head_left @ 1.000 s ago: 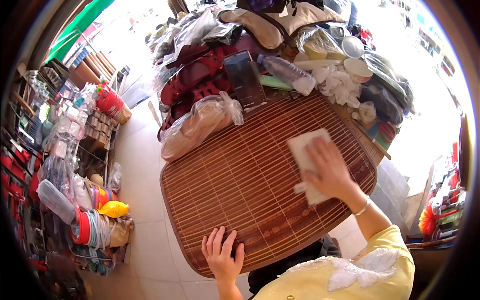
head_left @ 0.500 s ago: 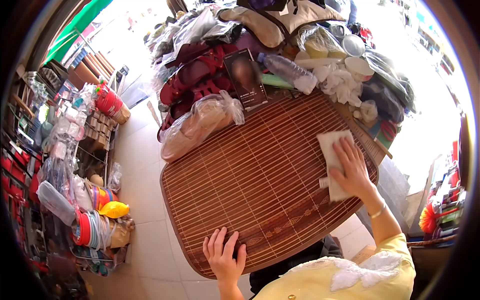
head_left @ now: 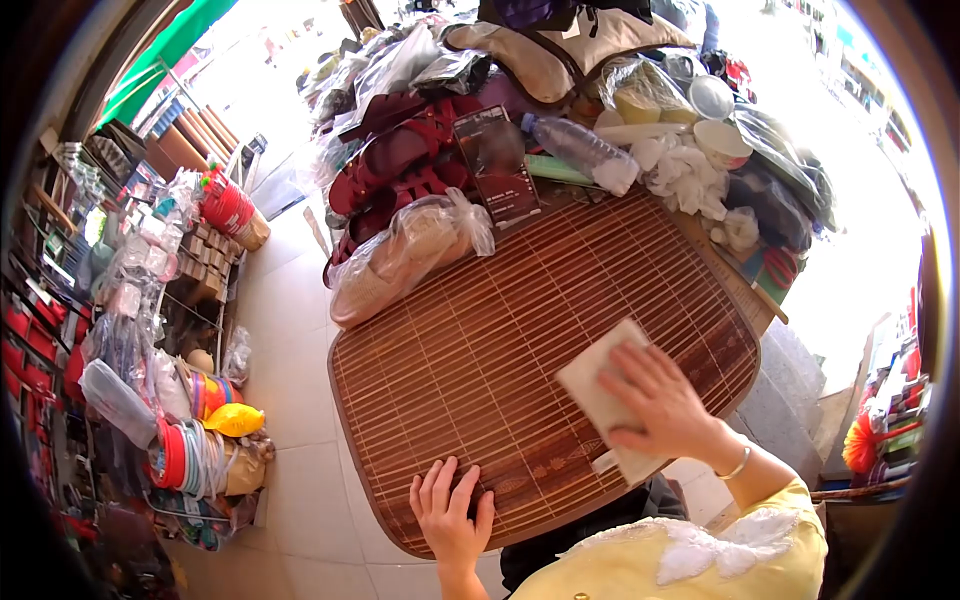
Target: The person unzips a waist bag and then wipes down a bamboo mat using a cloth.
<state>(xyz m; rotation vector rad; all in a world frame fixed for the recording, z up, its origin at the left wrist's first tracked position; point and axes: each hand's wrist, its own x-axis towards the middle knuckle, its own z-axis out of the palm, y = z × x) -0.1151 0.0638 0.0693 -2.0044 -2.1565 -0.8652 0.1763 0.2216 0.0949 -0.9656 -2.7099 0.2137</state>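
Observation:
A brown slatted bamboo mat (head_left: pixel 480 360) with rounded corners and a dark border lies flat in front of me. On its right part, my right hand (head_left: pixel 660 405) presses a folded cream cloth (head_left: pixel 592 385) against the slats, palm down with the fingers stretched over it. The cloth lies at a slant, with a small white tag at its lower left edge. My left hand (head_left: pixel 452 508) rests on the mat's near left edge, fingers spread, holding nothing.
Beyond the mat's far edge are bagged beige shoes (head_left: pixel 410 255), dark red sandals (head_left: pixel 395 165), a dark printed box (head_left: pixel 497 170), a plastic bottle (head_left: pixel 575 145) and crumpled white bags (head_left: pixel 685 175). Shelved goods with a yellow item (head_left: pixel 234 420) stand left; an orange brush (head_left: pixel 860 443) is right.
My right hand has slid left and toward me with the cloth, which is now turned at a different slant. My left hand has stayed at the mat's edge.

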